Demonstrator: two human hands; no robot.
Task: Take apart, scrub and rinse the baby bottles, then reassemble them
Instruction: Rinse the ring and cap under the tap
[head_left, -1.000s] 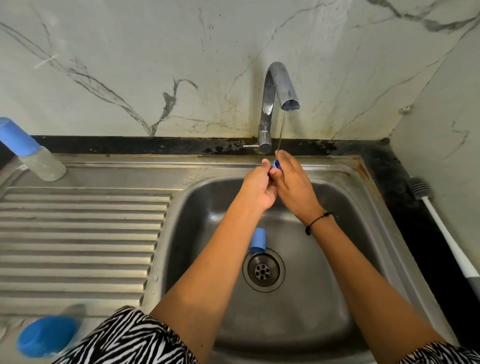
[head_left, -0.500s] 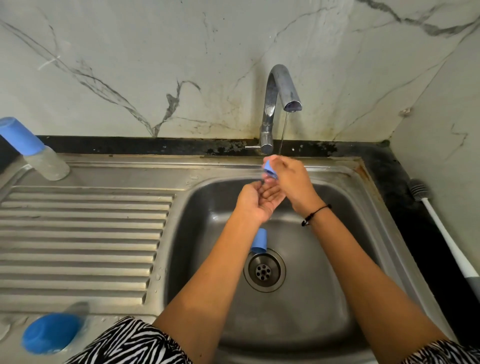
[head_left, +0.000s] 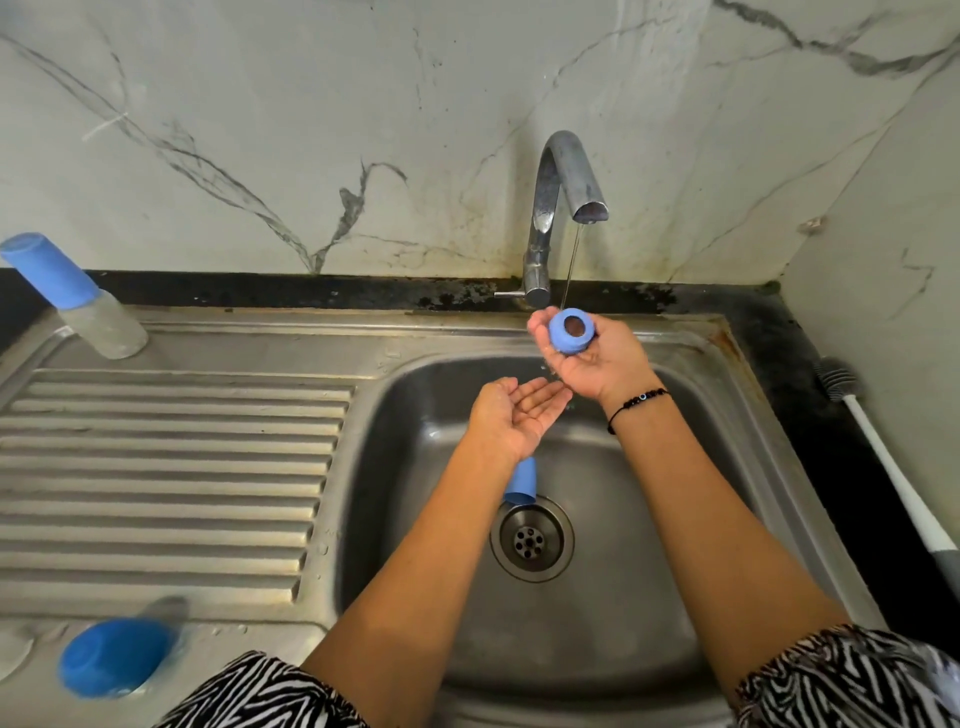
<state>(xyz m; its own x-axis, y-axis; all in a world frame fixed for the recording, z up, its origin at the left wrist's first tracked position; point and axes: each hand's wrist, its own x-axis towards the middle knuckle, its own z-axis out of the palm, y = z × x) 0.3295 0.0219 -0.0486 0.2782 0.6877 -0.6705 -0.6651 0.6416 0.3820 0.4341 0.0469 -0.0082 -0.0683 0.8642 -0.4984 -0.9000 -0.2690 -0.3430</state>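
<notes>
Even soft light, wide-angle bowing, blurred corners

Both forearms are bare. Short sleeves (head_left: 270, 696) in a black-and-white zebra print show at the bottom edge of the frame, left and right. A thin black cord bracelet (head_left: 636, 406) with dark beads circles the right wrist.

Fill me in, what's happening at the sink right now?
The person is rinsing a bottle part. The right hand holds a blue collar ring under a thin stream from the tap, while the left hand is open, palm up, just below it. A blue cap lies in the sink by the drain. One assembled bottle stands on the drainboard.
</notes>
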